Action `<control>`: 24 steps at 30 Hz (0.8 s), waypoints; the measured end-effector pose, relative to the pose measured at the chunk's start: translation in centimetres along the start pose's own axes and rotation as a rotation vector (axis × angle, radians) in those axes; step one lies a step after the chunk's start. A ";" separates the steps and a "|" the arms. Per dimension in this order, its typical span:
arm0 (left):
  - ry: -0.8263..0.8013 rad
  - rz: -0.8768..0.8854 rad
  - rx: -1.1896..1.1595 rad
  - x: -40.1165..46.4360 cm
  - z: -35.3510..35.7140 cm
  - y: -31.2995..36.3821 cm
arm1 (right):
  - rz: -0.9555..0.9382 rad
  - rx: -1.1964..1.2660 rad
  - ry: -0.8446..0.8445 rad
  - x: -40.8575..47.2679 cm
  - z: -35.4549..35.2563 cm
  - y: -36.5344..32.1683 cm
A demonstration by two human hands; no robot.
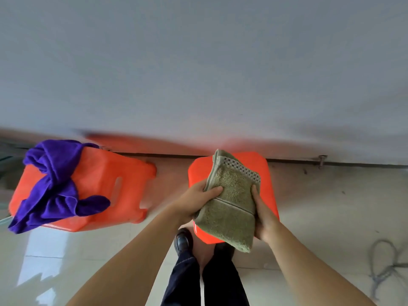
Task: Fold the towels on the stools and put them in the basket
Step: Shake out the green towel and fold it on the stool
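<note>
The left hand (194, 202) and right hand (263, 219) are gripping, fingers curled, the soft, light, floppy folded olive-green terry towel (231, 202) by its side edges, over the orange plastic stool (268, 186).

You stand in a plain indoor room, likely a home: glossy pale floor tiles (66, 250), a bare grey wall (198, 62), two orange plastic stools (106, 173) and a loose cable (384, 261).
</note>
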State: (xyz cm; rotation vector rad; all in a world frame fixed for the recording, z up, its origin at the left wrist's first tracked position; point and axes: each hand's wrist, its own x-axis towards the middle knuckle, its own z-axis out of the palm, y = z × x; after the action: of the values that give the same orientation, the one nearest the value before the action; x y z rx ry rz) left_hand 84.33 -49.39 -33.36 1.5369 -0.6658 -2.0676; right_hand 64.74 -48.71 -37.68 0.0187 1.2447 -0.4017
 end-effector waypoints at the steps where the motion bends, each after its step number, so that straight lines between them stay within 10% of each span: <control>1: -0.007 0.011 -0.022 -0.5 0.0 0.4 | -0.013 0.045 -0.033 -1.0 0.3 -0.1; 13: -0.051 -0.006 0.073 -5.1 4.5 5.2 | -0.322 0.102 0.019 -13.9 -1.2 -1.3; 24: -0.584 -0.016 0.559 -12.5 20.6 3.5 | -0.736 0.637 0.286 -29.3 -8.8 14.9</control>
State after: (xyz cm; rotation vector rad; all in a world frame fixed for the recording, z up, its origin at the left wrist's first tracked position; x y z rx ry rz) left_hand 68.01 -42.14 -16.83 1.1625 -1.5546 -2.4923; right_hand 53.60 -24.43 -16.56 0.1693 1.3299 -1.4668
